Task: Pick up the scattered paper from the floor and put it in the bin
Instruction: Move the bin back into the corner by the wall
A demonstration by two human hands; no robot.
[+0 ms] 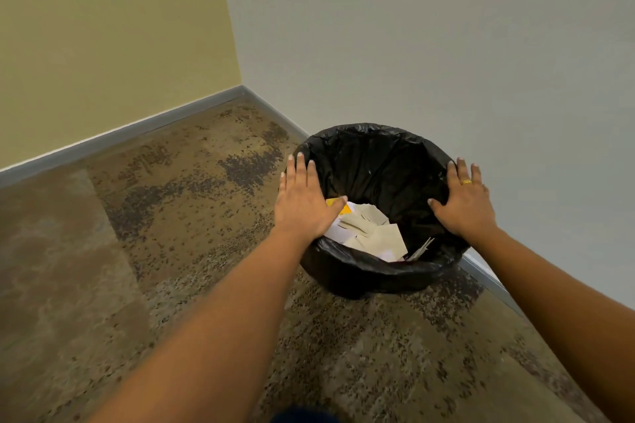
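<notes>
A round bin (364,271) lined with a black plastic bag stands on the carpet against the grey wall. Inside it lie several pieces of white and cream paper (372,235), with a bit of yellow showing at the left. My left hand (304,203) rests flat on the bin's left rim, fingers spread, thumb reaching inward over the paper. My right hand (465,203), with a gold ring, lies flat on the right rim, fingers spread. Neither hand holds any paper. No loose paper shows on the floor.
The bin sits near a room corner where a yellow wall (110,38) meets a grey wall (429,27), both with grey baseboards. Mottled brown carpet (178,223) stretches to the left and toward me.
</notes>
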